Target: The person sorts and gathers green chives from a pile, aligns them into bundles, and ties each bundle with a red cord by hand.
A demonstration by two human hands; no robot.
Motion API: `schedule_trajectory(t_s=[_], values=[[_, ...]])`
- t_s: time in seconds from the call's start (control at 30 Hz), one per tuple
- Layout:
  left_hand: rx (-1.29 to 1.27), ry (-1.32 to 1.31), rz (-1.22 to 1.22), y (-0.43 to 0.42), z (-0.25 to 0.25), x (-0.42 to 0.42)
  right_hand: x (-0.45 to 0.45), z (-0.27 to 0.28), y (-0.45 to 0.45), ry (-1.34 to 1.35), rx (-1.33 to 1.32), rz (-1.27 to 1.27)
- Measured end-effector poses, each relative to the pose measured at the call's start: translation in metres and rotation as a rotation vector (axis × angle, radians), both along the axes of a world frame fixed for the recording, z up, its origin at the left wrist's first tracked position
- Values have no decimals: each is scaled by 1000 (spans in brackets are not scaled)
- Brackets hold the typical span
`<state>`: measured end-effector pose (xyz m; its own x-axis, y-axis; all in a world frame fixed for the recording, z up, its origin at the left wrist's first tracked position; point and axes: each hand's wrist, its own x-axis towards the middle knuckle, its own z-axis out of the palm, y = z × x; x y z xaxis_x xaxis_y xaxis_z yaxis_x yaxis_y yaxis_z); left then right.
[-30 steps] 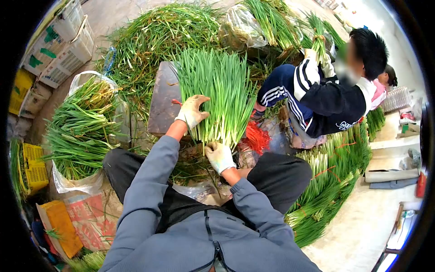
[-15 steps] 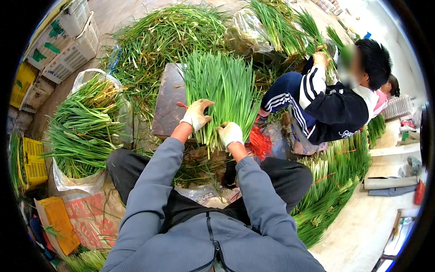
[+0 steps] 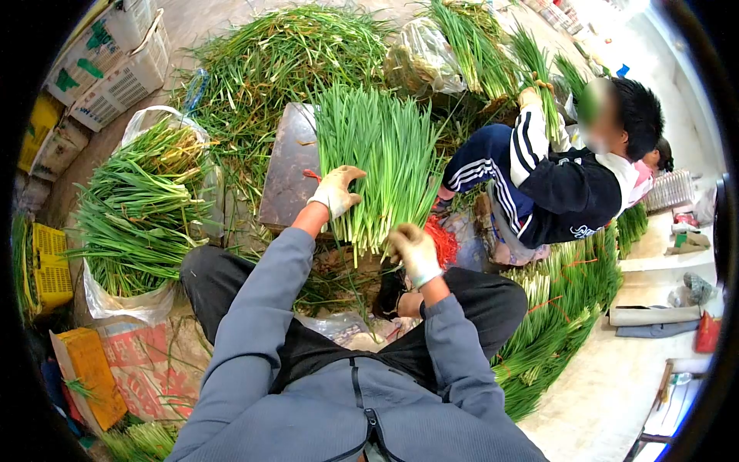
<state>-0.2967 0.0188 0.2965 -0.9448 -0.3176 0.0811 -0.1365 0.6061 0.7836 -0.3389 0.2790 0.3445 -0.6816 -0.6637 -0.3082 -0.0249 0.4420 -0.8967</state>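
A thick bundle of green chives (image 3: 381,162) lies before me on a low dark board (image 3: 289,165), pale stem ends toward me. My gloved left hand (image 3: 337,192) rests against the bundle's left side, fingers and thumb apart in a curve, not closed around it. My gloved right hand (image 3: 416,252) is just off the stem ends at the right, its fingers curled together; whatever is in them is hidden. Red ties (image 3: 442,242) hang beside the right hand, and a bit of red tie (image 3: 312,175) lies by the left.
A large heap of loose chives (image 3: 289,58) lies beyond the board. At left stands an open plastic bag (image 3: 135,304) of chives, with crates (image 3: 127,81) behind. A co-worker (image 3: 570,177) sits at right holding chives. Tied bundles (image 3: 554,323) line the floor on my right.
My right hand has drawn back from the stem ends, toward me and to the right, and its fingers have curled. My left hand stays at the bundle's side.
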Motion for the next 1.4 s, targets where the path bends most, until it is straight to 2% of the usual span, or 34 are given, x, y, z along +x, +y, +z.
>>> schedule_trajectory(t_s=[0.07,0.1,0.13,0.2,0.27,0.3,0.4,0.47,0.53,0.6,0.63,0.67,0.73,0.8,0.87,0.9,0.93,0.97,1.0,1.03,1.07,1.1,1.13,1.17,1.2,1.27,1.3,1.33,1.37,1.4], values=[[5,-4,3,-1,0,0,40,33,0,99,268,223],[12,-9,3,0,0,0,53,-3,17,317,111,507],[14,-4,0,0,-2,-3,57,-8,21,221,245,894],[-1,-23,1,0,4,-2,66,-17,20,393,439,925],[12,-52,18,4,3,5,58,-16,8,347,272,311],[17,-50,25,4,3,4,51,-10,-3,503,403,253],[-40,-34,18,3,1,-2,30,-17,-20,922,341,240],[-57,31,6,2,1,0,22,-11,-23,852,282,159],[-13,20,10,0,6,3,15,-6,-23,613,118,-48],[69,4,24,2,10,5,7,-12,-20,523,192,-83],[67,5,22,2,14,5,8,-14,-13,632,144,-29],[63,5,14,1,14,3,15,1,-15,550,254,96],[98,27,40,3,14,5,39,-10,-17,470,411,285],[261,-3,69,1,17,5,72,-14,-26,340,666,455],[337,-17,123,-4,35,13,107,-41,-21,297,644,611],[455,151,157,-10,22,12,125,-85,-13,275,615,752],[275,100,193,-25,30,18,140,-125,-6,258,578,889],[284,80,314,-31,48,29,156,-135,-2,246,616,1014],[223,61,418,-45,54,39,167,-138,1,236,653,1138],[246,191,483,-68,38,48,166,-123,0,230,714,1190],[409,327,595,-77,40,62,162,-115,0,238,705,1172],[287,265,707,-88,50,77,155,-109,1,248,665,1035],[265,282,793,-89,57,90,148,-102,1,257,622,898],[340,403,832,-95,48,98,135,-93,0,312,579,887],[308,305,827,-96,50,109,122,-54,0,321,512,792],[257,143,788,-54,83,119,91,-19,2,354,315,518],[181,131,724,-36,79,122,73,-11,7,360,311,384],[104,118,664,-21,67,124,59,18,15,246,313,145],[181,91,632,-2,57,123,36,-7,24,410,219,7],[256,61,600,18,51,120,11,-45,28,335,179,-154]])
